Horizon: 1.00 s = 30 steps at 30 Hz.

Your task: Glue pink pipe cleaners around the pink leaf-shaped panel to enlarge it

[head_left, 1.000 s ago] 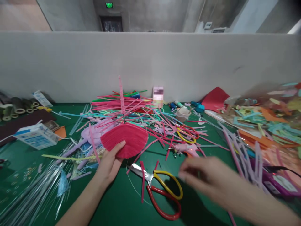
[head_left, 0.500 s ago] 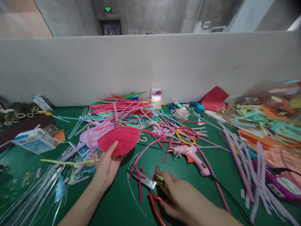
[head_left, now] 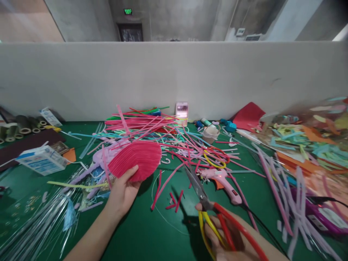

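Note:
My left hand (head_left: 125,194) pinches the lower edge of a deep-pink fan-shaped piece (head_left: 138,159), made of many ribbed strips side by side. A single pink strip (head_left: 123,121) rises behind its upper edge. In my right hand (head_left: 217,232) is a pair of scissors (head_left: 202,195) with red and yellow handles, its blades pointing up and away over the green table. Between the hands lie short cut pink pieces (head_left: 174,203) and a longer pink strip (head_left: 157,190). Right of the blades rests a pink glue gun (head_left: 223,181).
A heap of pink strips (head_left: 127,125) lies at the back, against a pale partition (head_left: 174,72). A phone (head_left: 181,114) leans there. Lilac strips (head_left: 296,206) and a purple device (head_left: 320,212) are right; silver strands (head_left: 40,224) and a white-blue box (head_left: 42,159) left.
My right hand has turned the scissors from pointing left to pointing up and away, shifting right. Pink pieces formerly around the blades now lie on the table. My left hand keeps the fan-shaped piece.

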{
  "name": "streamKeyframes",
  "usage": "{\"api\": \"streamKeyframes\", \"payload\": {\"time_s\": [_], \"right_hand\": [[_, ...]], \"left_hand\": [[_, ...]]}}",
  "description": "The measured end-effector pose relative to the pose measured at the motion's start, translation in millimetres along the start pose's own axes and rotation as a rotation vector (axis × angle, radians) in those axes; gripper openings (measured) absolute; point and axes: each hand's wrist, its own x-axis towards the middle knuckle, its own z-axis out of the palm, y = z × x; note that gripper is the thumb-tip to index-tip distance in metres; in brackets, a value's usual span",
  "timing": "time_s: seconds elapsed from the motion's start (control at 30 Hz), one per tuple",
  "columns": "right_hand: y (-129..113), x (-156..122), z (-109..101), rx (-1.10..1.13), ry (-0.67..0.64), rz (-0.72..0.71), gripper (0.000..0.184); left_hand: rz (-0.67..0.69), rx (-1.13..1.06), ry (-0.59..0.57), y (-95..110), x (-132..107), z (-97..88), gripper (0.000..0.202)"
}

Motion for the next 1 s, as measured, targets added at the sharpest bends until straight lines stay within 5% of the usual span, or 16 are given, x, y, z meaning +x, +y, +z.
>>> {"api": "streamKeyframes", "payload": {"time_s": [0.13,0.3,0.4,0.5,0.7,1.0], "right_hand": [[12.5,27.7,14.3,0.072,-0.023,-0.055,0.057],[21.8,55.8,22.2,-0.056,0.026,-0.108,0.056],[19.2,55.5,25.8,-0.009,0.024,-0.072,0.065],[11.5,44.6,30.9,-0.119,0.053,-0.259,0.075],[-3.5,46.9,37.6,-0.383,0.107,-0.448,0.068],[-8.5,64.7,41.7,-0.31,0.045,-0.533,0.065]], "left_hand": [[-0.028,0.028,-0.037,-1.0,-4.1,-1.2,0.032],[-0.024,0.042,-0.046,-1.6,-10.1,1.0,0.04],[-0.015,0.035,-0.023,-0.7,-12.0,3.1,0.043],[-0.011,0.034,-0.007,-0.3,-13.5,3.8,0.042],[-0.073,0.081,0.008,-4.6,-20.2,3.7,0.031],[-0.206,0.15,-0.063,-11.4,-28.2,-2.3,0.037]]}}
